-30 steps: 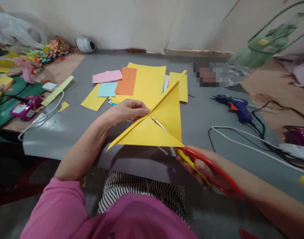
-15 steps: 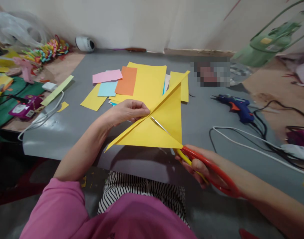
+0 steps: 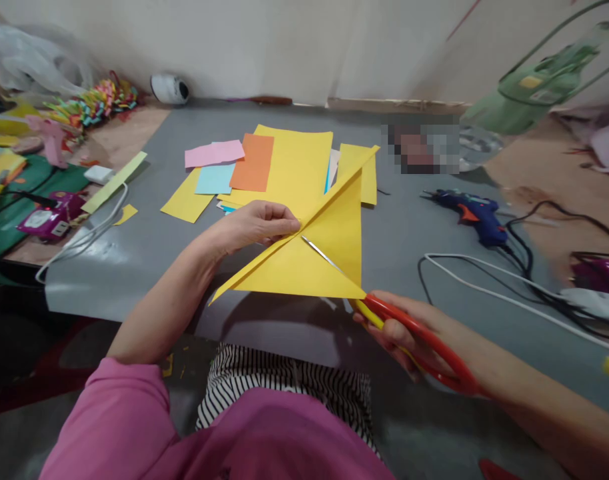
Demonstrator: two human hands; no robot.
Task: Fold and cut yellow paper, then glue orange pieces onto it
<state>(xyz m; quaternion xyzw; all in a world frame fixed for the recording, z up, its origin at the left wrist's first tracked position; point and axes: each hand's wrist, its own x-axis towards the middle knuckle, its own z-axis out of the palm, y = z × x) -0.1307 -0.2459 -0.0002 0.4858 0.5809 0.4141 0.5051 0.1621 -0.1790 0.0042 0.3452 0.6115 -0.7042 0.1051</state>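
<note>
Yellow paper sheet (image 3: 337,223), folded narrowly along its diagonal side, is held up over the near edge of the grey-covered table (image 3: 394,233). The left hand (image 3: 259,220) pinches that fold about midway, thumb and fingers together on the paper. The right hand (image 3: 402,333) is wrapped around the handles of the red-and-yellow scissors (image 3: 384,308); one blade lies across the sheet from its near right corner, tip just beside the pinch. How far the blades stand apart cannot be told. Toward the table's far edge, an orange paper rectangle (image 3: 254,163) overlaps a larger yellow sheet (image 3: 302,157); a blue glue gun (image 3: 484,217) lies near the right edge.
</note>
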